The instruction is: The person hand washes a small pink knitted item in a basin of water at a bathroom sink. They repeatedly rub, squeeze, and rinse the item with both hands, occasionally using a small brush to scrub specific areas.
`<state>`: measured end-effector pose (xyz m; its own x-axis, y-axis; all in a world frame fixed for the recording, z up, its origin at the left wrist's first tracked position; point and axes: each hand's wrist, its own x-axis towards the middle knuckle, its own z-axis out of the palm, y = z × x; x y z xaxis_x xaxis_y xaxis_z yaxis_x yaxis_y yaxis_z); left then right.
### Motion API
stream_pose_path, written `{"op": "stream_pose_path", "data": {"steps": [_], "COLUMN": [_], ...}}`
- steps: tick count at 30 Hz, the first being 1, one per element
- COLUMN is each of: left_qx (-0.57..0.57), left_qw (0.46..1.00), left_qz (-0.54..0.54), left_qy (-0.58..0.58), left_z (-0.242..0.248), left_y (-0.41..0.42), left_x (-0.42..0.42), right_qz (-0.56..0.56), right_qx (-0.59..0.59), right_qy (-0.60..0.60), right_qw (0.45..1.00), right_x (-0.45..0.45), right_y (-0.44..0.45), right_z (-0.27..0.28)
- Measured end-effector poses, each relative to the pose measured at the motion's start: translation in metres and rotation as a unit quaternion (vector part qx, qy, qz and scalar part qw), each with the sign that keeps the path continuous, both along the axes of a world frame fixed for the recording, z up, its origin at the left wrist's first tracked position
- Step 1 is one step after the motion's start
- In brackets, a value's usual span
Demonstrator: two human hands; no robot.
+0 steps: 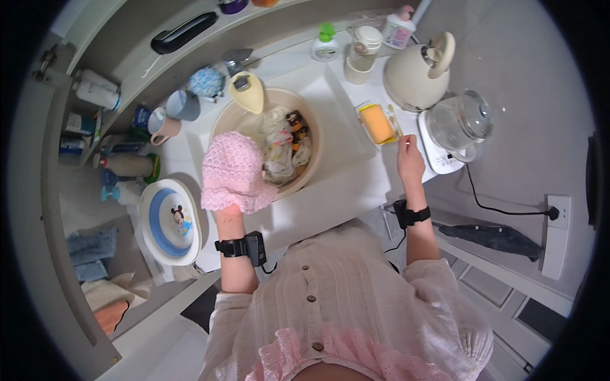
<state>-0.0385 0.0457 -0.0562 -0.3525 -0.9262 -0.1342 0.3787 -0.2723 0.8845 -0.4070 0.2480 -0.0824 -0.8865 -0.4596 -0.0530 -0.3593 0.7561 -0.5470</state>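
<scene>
A pink openwork knitted hat (233, 164) with a ruffled brim covers my left hand (232, 209), so its fingers are hidden and only the wrist end shows. Hat and hand are over the near left rim of a beige basin (315, 143), which stands in the white sink (345, 128). Wet cloth items (281, 147), some white and some dark patterned, lie in the basin. At the right, my right hand (411, 159) pinches the end of a thin, light-coloured brush (393, 119). Beside it sits an orange bar of soap (377, 124) on a yellow-edged dish.
A cream kettle (414, 76) and a glass pot (457, 119) on a corded white base stand right. A faucet with a pale yellow cover (247, 93) overhangs the basin. Cups (163, 125), bottles and a blue-white folding basin (171, 221) line the left side.
</scene>
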Motion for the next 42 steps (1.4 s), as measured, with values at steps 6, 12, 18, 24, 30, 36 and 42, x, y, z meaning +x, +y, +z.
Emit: {"op": "stream_pose_path", "data": {"steps": [6,12,18,24,30,36,42], "left_qx": [-0.122,-0.179,-0.197,-0.213,-0.227,-0.222,-0.077], "left_qw": [0.976,0.942,0.926,0.917,0.921,0.934,0.996], "left_qz": [-0.011,-0.011,-0.007,-0.008,-0.013,-0.018,-0.008], "left_qy": [-0.181,-0.283,-0.322,-0.337,-0.317,-0.278,-0.033], "left_z": [-0.01,-0.012,-0.011,-0.011,-0.016,-0.025,-0.049], "left_y": [-0.01,-0.01,-0.006,-0.004,-0.002,-0.004,-0.011], "left_x": [-0.014,0.001,0.015,0.02,0.016,0.014,0.016], "right_qz": [0.038,0.038,0.063,0.323,0.398,0.317,0.378], "right_qx": [0.081,0.081,0.014,0.049,0.168,0.043,-0.185], "right_qy": [0.027,0.016,0.022,0.125,0.176,0.064,-0.131], "right_qw": [0.996,0.996,0.998,0.937,0.885,0.945,0.898], "right_x": [-0.001,0.006,0.028,0.099,0.121,0.13,0.178], "right_y": [0.003,-0.008,-0.037,-0.151,-0.224,-0.196,-0.128], "right_z": [-0.022,-0.037,-0.026,-0.048,-0.089,-0.043,0.034]}}
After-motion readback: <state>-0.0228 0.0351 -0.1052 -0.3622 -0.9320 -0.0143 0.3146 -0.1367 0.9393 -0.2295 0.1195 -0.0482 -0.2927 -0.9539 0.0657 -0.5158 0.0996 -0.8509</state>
